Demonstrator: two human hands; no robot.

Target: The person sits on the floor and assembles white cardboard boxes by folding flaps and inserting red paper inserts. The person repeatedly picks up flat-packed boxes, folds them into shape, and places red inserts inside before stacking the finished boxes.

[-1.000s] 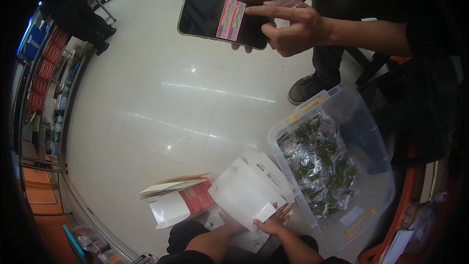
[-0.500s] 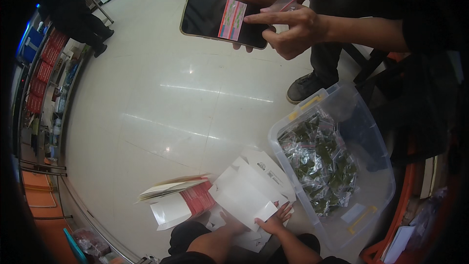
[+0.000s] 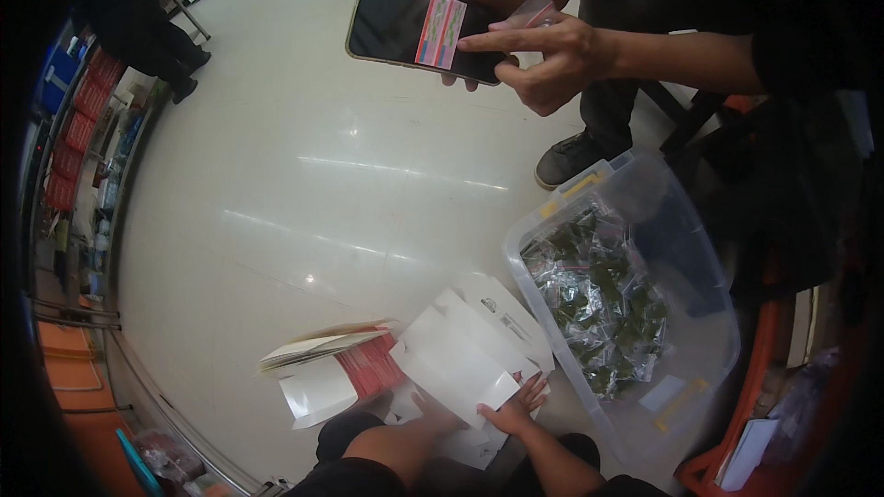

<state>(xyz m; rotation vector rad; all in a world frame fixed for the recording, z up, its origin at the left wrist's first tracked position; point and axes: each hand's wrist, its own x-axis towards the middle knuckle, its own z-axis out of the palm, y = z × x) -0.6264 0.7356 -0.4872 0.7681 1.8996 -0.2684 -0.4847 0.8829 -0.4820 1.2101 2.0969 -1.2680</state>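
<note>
A flat white cardboard box blank (image 3: 458, 347) lies tilted across my lap, with more flat white blanks (image 3: 516, 317) under and beside it. My right hand (image 3: 516, 407) is at its lower right corner, thumb on the near flap and fingers behind it, gripping it. My left hand (image 3: 436, 412) is at the lower left edge; the card hides its fingers and the hand is blurred. Left of the blanks, on the floor, red-and-white folded cartons (image 3: 368, 366) stand in a stack beside an open white flap (image 3: 318, 396).
A clear plastic bin (image 3: 704, 350) holds several small bags of green contents (image 3: 603, 299). Across from me, a co-worker's hands (image 3: 552, 51) hold a phone (image 3: 396, 28) and a small clear bag (image 3: 532, 11). Shelves (image 3: 110, 212) line the left; another person (image 3: 152, 32) stands far left.
The view has shifted slightly. My right hand keeps its grip on the box blank, and my left hand stays at its edge. The co-worker's phone has moved slightly right and up.
</note>
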